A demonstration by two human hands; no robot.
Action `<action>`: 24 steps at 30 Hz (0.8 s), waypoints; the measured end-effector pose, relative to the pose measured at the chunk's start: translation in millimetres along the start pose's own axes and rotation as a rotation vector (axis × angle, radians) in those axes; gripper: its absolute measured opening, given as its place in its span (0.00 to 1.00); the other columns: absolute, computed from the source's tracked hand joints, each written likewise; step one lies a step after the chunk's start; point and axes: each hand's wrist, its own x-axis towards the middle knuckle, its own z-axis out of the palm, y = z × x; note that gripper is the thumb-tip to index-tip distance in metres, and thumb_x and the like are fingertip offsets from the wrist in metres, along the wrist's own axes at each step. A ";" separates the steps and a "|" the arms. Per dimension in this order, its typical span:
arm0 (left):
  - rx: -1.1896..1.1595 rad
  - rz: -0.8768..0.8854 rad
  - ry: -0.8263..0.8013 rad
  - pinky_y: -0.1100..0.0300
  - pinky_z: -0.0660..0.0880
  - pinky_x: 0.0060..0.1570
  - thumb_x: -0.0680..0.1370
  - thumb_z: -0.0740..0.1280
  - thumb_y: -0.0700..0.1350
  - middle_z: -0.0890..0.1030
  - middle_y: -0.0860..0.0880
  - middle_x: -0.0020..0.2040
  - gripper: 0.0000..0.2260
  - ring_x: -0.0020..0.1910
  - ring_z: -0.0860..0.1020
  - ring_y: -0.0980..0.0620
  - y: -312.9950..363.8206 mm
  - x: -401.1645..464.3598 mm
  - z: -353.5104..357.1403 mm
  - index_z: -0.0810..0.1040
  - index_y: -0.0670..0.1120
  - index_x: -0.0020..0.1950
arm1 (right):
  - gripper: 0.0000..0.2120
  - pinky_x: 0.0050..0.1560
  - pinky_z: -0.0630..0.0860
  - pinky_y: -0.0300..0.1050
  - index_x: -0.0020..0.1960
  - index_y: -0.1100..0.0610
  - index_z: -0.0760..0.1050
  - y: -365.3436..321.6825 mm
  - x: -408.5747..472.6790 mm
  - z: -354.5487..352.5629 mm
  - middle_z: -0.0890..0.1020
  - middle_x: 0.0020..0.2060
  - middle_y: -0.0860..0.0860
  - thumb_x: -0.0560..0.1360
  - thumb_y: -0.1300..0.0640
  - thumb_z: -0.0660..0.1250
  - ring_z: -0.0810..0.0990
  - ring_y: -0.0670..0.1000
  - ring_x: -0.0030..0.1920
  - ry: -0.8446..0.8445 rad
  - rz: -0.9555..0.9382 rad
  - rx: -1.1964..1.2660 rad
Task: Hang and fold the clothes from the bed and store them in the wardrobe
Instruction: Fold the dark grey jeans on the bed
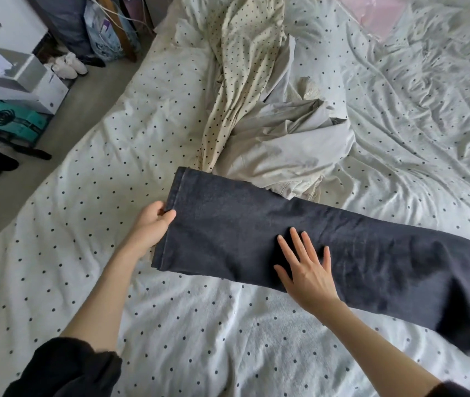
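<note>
Black sleeves (65, 368) are framing the dark denim jeans (314, 242) lying on the polka-dot white bed (85, 196). Left hand (150, 224) is pinching the hem; right hand (308, 273) is pressing flat, fingers (299, 245) spread. Folding is underway; the next move is likely carrying the hem toward the waist.

Soft, even daylight fills the frame, brightest on the bedsheet (400, 116) toward the upper right. Shadows are faint, only a dark patch under the right hand (306, 270) on the jeans (256, 230). No glare. The wide lens bends the edges, and the boxes (22, 81) at the left edge look smeared
</note>
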 end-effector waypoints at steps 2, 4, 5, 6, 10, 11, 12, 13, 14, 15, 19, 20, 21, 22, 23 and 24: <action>0.077 -0.035 0.017 0.55 0.67 0.41 0.80 0.61 0.45 0.78 0.38 0.45 0.10 0.40 0.73 0.48 -4.9 -3.3 8.4 0.73 0.38 0.50 | 0.30 0.72 0.45 0.65 0.77 0.46 0.43 3.4 0.6 5.4 0.39 0.77 0.48 0.80 0.41 0.51 0.39 0.52 0.76 -0.114 0.020 -0.041; 0.098 -0.011 0.037 0.55 0.67 0.41 0.79 0.63 0.44 0.79 0.36 0.46 0.10 0.41 0.75 0.46 -6.1 -9.2 11.7 0.74 0.37 0.49 | 0.30 0.72 0.45 0.65 0.77 0.46 0.43 2.1 1.0 5.8 0.39 0.76 0.48 0.80 0.42 0.51 0.38 0.53 0.76 -0.143 0.039 -0.009; 0.087 0.012 0.035 0.55 0.67 0.42 0.79 0.63 0.44 0.79 0.37 0.46 0.09 0.42 0.75 0.47 -5.1 -12.8 10.1 0.74 0.38 0.48 | 0.30 0.72 0.46 0.64 0.77 0.46 0.43 -0.3 0.5 4.6 0.39 0.77 0.48 0.80 0.42 0.52 0.39 0.53 0.76 -0.143 0.039 0.027; 0.055 0.040 0.025 0.56 0.68 0.43 0.78 0.64 0.44 0.80 0.42 0.43 0.07 0.42 0.76 0.48 -2.3 -17.9 6.0 0.75 0.41 0.46 | 0.30 0.72 0.47 0.64 0.77 0.45 0.44 -3.4 -0.6 3.0 0.40 0.77 0.48 0.80 0.43 0.52 0.39 0.52 0.76 -0.145 0.032 0.069; -0.079 0.158 -0.031 0.70 0.67 0.39 0.77 0.68 0.44 0.77 0.68 0.35 0.12 0.37 0.74 0.75 26.0 -49.1 -7.4 0.71 0.61 0.40 | 0.28 0.72 0.56 0.57 0.77 0.46 0.48 -16.1 -3.2 -13.6 0.45 0.77 0.47 0.81 0.46 0.55 0.54 0.51 0.75 -0.146 0.012 0.388; -0.127 0.183 -0.067 0.70 0.69 0.41 0.77 0.68 0.44 0.79 0.70 0.38 0.11 0.40 0.75 0.75 35.1 -56.6 -6.9 0.73 0.61 0.42 | 0.27 0.69 0.62 0.50 0.77 0.47 0.51 -19.2 -1.8 -19.7 0.48 0.77 0.47 0.81 0.47 0.56 0.64 0.49 0.71 -0.137 0.023 0.516; -0.170 0.203 -0.112 0.70 0.73 0.42 0.77 0.67 0.43 0.80 0.68 0.43 0.10 0.43 0.76 0.73 45.2 -64.0 -4.5 0.75 0.60 0.45 | 0.26 0.65 0.64 0.44 0.76 0.47 0.53 -21.1 -1.6 -27.0 0.52 0.76 0.47 0.81 0.48 0.56 0.70 0.47 0.66 -0.123 0.047 0.658; -0.209 0.221 -0.161 0.69 0.76 0.43 0.77 0.67 0.41 0.82 0.64 0.46 0.10 0.45 0.79 0.69 56.8 -72.7 -0.4 0.76 0.59 0.47 | 0.25 0.65 0.64 0.40 0.76 0.48 0.56 -21.6 -1.8 -34.9 0.57 0.76 0.47 0.81 0.49 0.57 0.70 0.45 0.66 -0.115 0.088 0.823; -0.232 0.230 -0.214 0.65 0.78 0.45 0.77 0.66 0.40 0.83 0.59 0.49 0.11 0.47 0.80 0.63 66.6 -79.2 5.1 0.77 0.58 0.50 | 0.24 0.66 0.63 0.40 0.75 0.47 0.57 -21.9 -0.8 -43.6 0.61 0.74 0.46 0.81 0.49 0.56 0.68 0.44 0.67 -0.131 0.140 1.010; -0.238 0.236 -0.264 0.61 0.79 0.48 0.77 0.65 0.39 0.83 0.56 0.51 0.13 0.49 0.81 0.58 77.7 -87.1 11.0 0.77 0.57 0.52 | 0.23 0.68 0.64 0.44 0.75 0.47 0.58 -21.4 0.2 -52.8 0.64 0.73 0.46 0.81 0.48 0.56 0.66 0.44 0.68 -0.169 0.188 1.208; -0.133 0.305 -0.397 0.55 0.76 0.53 0.78 0.64 0.36 0.81 0.52 0.57 0.16 0.55 0.80 0.53 104.3 -105.9 33.8 0.73 0.52 0.62 | 0.23 0.65 0.70 0.57 0.74 0.46 0.60 -20.1 12.7 -85.6 0.63 0.73 0.44 0.81 0.43 0.52 0.66 0.49 0.70 -0.273 0.173 1.583; -0.117 0.296 -0.386 0.57 0.76 0.50 0.77 0.64 0.36 0.81 0.52 0.56 0.17 0.53 0.80 0.54 104.4 -106.5 36.1 0.73 0.51 0.62 | 0.22 0.65 0.69 0.59 0.74 0.45 0.60 -22.5 17.0 -90.3 0.62 0.74 0.44 0.81 0.42 0.51 0.64 0.49 0.71 -0.302 0.152 1.613; -0.115 0.262 -0.367 0.58 0.77 0.45 0.77 0.63 0.35 0.82 0.51 0.53 0.16 0.50 0.81 0.53 101.7 -106.1 34.2 0.74 0.51 0.61 | 0.23 0.65 0.66 0.62 0.74 0.45 0.60 -27.7 22.0 -92.9 0.60 0.74 0.43 0.81 0.42 0.50 0.62 0.50 0.72 -0.345 0.148 1.646; -0.118 0.222 -0.347 0.59 0.77 0.40 0.76 0.63 0.34 0.82 0.50 0.51 0.16 0.46 0.81 0.53 96.3 -105.1 30.8 0.74 0.52 0.59 | 0.23 0.65 0.64 0.65 0.74 0.45 0.59 -32.2 25.8 -93.5 0.58 0.75 0.43 0.81 0.41 0.49 0.59 0.50 0.74 -0.393 0.161 1.692; -0.118 0.181 -0.326 0.59 0.78 0.37 0.76 0.62 0.33 0.82 0.49 0.49 0.17 0.44 0.82 0.53 89.7 -103.8 24.7 0.74 0.54 0.56 | 0.24 0.65 0.62 0.67 0.75 0.45 0.58 -37.2 29.4 -93.4 0.56 0.75 0.43 0.80 0.40 0.48 0.56 0.51 0.75 -0.433 0.186 1.739; -0.115 0.145 -0.305 0.57 0.79 0.37 0.76 0.62 0.33 0.82 0.48 0.49 0.18 0.43 0.82 0.52 80.2 -101.1 17.8 0.74 0.56 0.54 | 0.25 0.64 0.61 0.69 0.75 0.44 0.57 -41.7 32.1 -92.1 0.55 0.76 0.43 0.80 0.39 0.47 0.54 0.51 0.75 -0.461 0.213 1.783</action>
